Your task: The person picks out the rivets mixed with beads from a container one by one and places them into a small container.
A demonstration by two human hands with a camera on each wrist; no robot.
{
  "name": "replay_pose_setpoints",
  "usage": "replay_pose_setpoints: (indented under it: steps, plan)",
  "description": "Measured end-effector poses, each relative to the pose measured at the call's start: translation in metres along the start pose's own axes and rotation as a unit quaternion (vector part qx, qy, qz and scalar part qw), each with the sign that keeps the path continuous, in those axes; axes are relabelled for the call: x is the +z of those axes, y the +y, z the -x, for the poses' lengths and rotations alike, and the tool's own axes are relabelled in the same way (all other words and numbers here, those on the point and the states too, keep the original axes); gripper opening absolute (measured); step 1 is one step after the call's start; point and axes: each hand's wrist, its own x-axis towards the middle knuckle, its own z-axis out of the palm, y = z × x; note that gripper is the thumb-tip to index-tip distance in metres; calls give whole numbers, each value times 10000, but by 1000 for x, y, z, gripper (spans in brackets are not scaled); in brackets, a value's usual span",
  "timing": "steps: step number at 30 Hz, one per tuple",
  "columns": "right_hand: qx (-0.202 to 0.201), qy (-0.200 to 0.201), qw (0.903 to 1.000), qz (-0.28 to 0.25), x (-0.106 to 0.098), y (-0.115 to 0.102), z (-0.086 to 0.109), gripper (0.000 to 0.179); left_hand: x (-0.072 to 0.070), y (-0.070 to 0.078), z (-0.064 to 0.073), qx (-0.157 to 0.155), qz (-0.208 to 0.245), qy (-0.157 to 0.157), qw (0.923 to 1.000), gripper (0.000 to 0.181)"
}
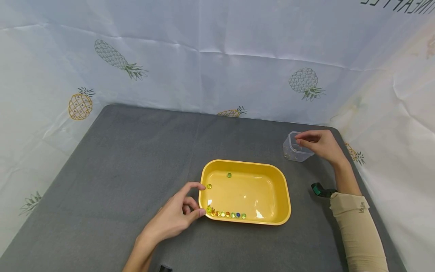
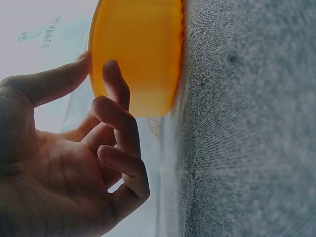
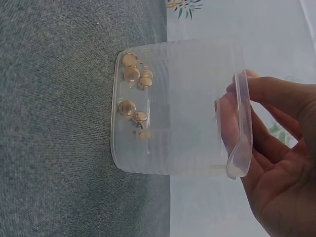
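Note:
At the near left corner of a yellow tray (image 1: 246,162), my left hand (image 1: 173,217) holds the edge, with the thumb and index finger on the rim and the other fingers curled. Green, orange, yellow and blue glass marbles (image 1: 227,214) line the tray's near side, and two greenish ones (image 1: 229,175) lie farther back. My right hand (image 1: 321,145) is over a clear plastic box (image 3: 192,113), its thumb and index tips close together at the opening. I cannot tell whether a marble is between them. Several marbles (image 3: 131,74) lie on the box's floor.
A dark grey cloth-covered table (image 1: 129,170) bears the tray and box. White pineapple-print fabric (image 1: 204,75) hangs behind it and along both sides. The box stands toward the far right corner. A black and green strap piece (image 1: 321,190) is by the right wrist.

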Motion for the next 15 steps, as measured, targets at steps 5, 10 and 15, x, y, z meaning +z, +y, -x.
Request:
replay_pose_setpoints:
  steps: [5, 10, 15]
  plan:
    - [-45, 95, 9999, 77, 0, -3, 0, 22, 0, 0, 0, 8, 14, -16, 10000, 56]
    - [-153, 166, 9997, 133, 1, -10, 0, 21, 0, -1, 0, 15, -7, 2, 10000, 56]
    - [-378, 107, 9992, 61, 3, -26, 1, 20, 0, -1, 1, 18, -35, 19, 10000, 56]
